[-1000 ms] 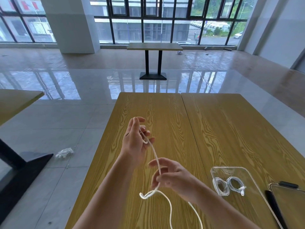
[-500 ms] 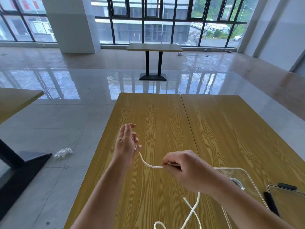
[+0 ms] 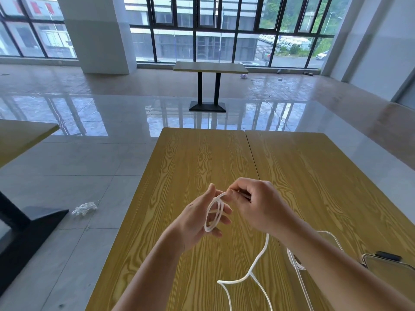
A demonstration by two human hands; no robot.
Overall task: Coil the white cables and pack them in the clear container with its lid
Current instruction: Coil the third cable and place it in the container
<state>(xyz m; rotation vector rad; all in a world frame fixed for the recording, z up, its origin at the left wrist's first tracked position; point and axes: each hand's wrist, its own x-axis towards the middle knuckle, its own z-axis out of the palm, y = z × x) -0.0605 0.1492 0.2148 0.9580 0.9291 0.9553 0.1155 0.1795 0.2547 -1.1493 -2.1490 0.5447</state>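
The left hand [image 3: 197, 218] has a loose, half-open grip, its fingers spread inside several loops of the white cable [image 3: 214, 213] wound around them. The right hand [image 3: 258, 205] pinches the same cable tight between thumb and forefinger, right at the top of the loops. The rest of the cable hangs slack below the hands and trails toward the near edge of the wooden counter [image 3: 202, 158]. Behind the right forearm, the clear container [image 3: 332, 237] shows only partly. Beyond lies a glossy tiled floor [image 3: 112, 113].
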